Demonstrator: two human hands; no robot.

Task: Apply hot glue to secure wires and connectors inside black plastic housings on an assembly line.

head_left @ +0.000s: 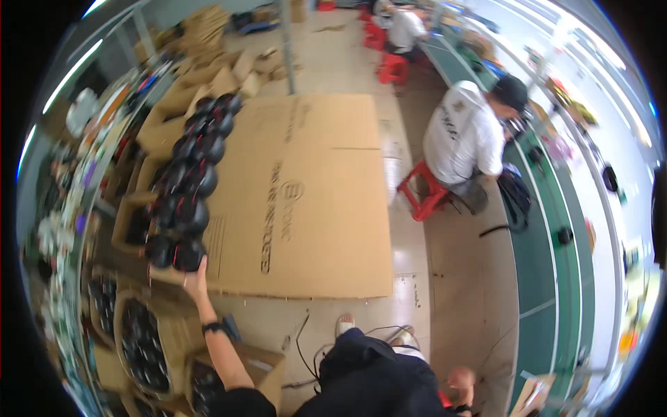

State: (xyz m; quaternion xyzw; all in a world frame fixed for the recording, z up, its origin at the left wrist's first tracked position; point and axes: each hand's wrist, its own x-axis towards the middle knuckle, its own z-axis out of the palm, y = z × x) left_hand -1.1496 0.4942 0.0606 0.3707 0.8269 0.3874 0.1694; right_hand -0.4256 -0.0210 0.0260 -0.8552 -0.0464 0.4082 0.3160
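My left hand reaches forward to the near left corner of a large cardboard sheet. Its fingers are around the near end of a black rounded part with red trim, the closest in a double row. Several matching black parts run away from me along the sheet's left side. What kind of product they are cannot be made out. Low on the right, beside my body, my right hand is smeared by motion. Its fingers cannot be read, and no held thing shows in it.
Open cartons with black parts stand at the lower left. Loose cables lie by my feet. At right, a person in a white shirt sits on a red stool by a green conveyor belt. A metal post rises beyond the sheet.
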